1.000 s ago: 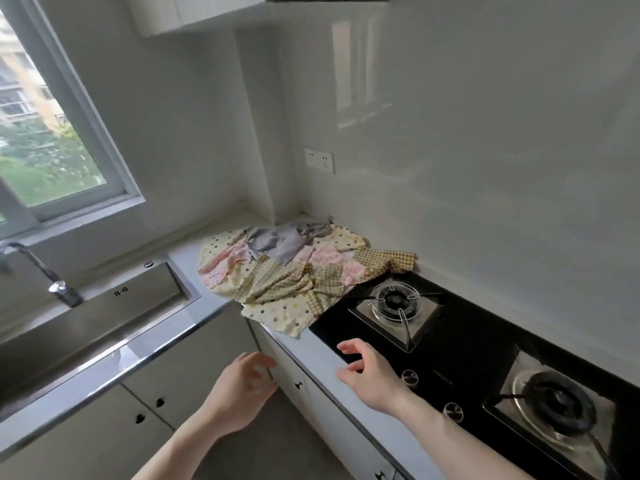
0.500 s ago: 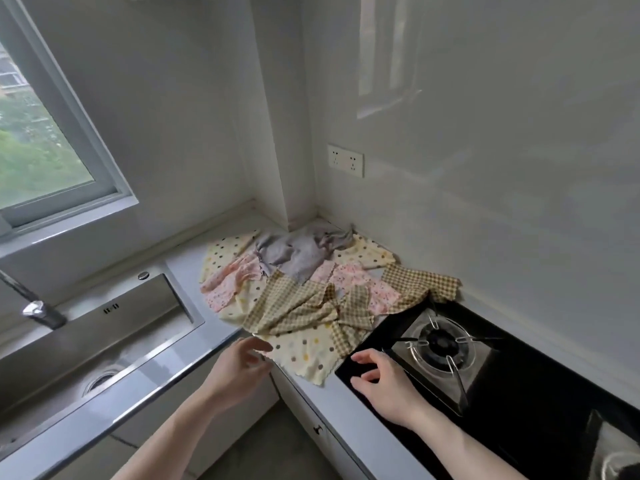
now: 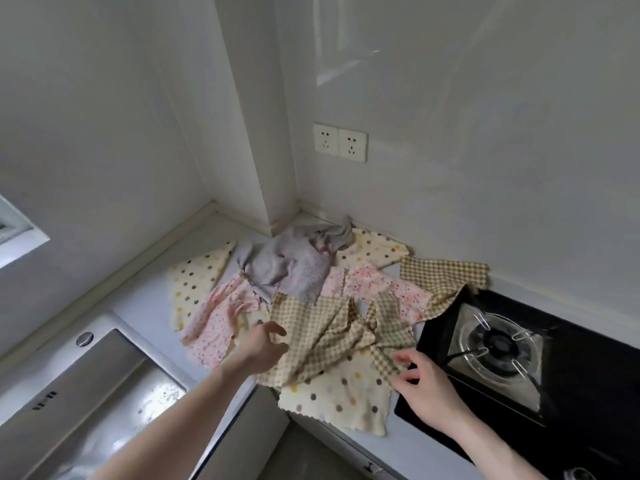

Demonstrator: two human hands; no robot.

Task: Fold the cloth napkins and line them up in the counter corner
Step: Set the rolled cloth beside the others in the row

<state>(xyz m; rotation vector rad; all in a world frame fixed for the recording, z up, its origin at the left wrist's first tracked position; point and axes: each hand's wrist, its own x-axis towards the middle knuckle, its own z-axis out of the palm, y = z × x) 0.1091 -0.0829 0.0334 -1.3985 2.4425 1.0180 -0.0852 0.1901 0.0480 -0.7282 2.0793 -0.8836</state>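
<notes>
Now: both hands at the heap of napkins

Here the left hand (image 3: 260,348) reaches in from the near left, fingers loosely spread and slightly curled over the near edge of the checked napkin (image 3: 325,336), holding nothing plainly. The right hand (image 3: 424,386) comes from the near right; its fingertips appear to pinch a corner of that same checked cloth, just beside the black glass hob (image 3: 571,358). The napkins lie unfolded and rumpled in the far corner of the pale desk (image 3: 145,308): a crumpled grey one (image 3: 291,268) farthest, soft pink floral ones (image 3: 218,323), and a cream polka-dot one (image 3: 341,400) with scalloped edges hanging over the near rim. A steel sink (image 3: 86,393) sits left.
</notes>
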